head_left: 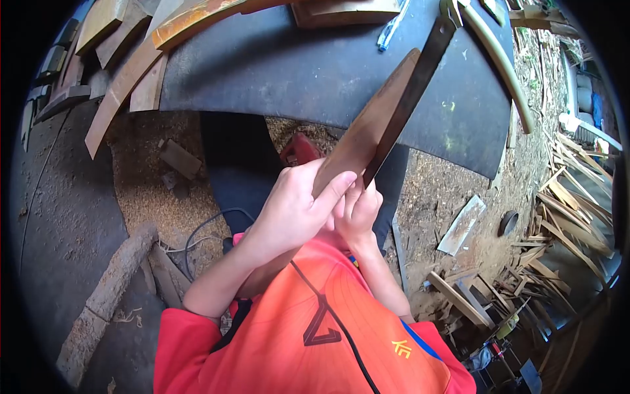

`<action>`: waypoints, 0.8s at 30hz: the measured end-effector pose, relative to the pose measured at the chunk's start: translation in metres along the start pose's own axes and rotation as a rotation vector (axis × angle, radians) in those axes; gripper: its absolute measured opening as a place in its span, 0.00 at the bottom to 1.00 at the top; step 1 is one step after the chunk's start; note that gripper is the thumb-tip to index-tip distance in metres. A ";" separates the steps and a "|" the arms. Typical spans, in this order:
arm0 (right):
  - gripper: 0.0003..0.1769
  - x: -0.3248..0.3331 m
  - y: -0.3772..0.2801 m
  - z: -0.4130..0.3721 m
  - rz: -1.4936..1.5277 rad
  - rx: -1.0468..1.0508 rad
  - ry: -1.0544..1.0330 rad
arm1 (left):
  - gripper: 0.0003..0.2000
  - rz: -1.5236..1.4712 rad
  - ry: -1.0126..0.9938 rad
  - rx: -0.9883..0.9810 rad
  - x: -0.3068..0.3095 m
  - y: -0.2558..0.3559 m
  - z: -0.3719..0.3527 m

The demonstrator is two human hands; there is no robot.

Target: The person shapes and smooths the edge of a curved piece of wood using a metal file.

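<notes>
My left hand [292,207] grips the near end of a long, curved brown wooden piece [371,125] that slants up and to the right over the dark bench. My right hand [357,213] sits just beside it, closed on the lower end of a long dark flat metal tool [413,88] that lies along the right edge of the wood. Both hands are close together in front of my orange shirt. The tool's far end reaches the top of the view.
A dark workbench top [295,65] spans the upper view with wooden offcuts [125,72] at its left. Sawdust covers the ground. A black cable [203,230] runs below. Wood strips and scraps [564,210] pile at the right. A blue pen-like item [392,29] lies on the bench.
</notes>
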State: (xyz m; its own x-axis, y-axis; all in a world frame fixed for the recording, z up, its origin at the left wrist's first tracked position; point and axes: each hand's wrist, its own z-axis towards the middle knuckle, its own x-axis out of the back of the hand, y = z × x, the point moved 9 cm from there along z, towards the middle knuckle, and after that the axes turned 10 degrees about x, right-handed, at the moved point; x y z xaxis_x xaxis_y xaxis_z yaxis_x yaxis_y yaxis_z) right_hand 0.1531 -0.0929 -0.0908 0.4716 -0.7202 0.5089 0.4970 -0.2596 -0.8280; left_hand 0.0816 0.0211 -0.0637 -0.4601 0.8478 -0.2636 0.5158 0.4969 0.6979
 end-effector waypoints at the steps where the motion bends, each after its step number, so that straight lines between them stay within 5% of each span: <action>1: 0.07 0.000 0.003 -0.003 -0.012 0.025 0.005 | 0.14 0.010 0.000 0.000 0.001 0.001 0.000; 15: 0.03 0.013 -0.018 0.030 -0.061 0.000 -0.070 | 0.16 0.033 0.006 0.029 -0.001 0.001 -0.001; 19: 0.03 0.005 0.028 -0.009 -0.090 0.143 -0.060 | 0.15 0.040 0.012 -0.011 0.001 0.004 0.000; 24: 0.03 0.012 -0.010 0.023 -0.029 0.019 -0.074 | 0.15 0.024 0.041 -0.017 0.003 0.006 0.001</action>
State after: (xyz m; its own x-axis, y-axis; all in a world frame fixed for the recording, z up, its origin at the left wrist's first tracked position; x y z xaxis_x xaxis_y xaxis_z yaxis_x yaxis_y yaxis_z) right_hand 0.1703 -0.0844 -0.0709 0.5088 -0.6631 0.5490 0.5244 -0.2671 -0.8085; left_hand 0.0843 0.0264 -0.0613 -0.4773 0.8509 -0.2192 0.5150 0.4730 0.7148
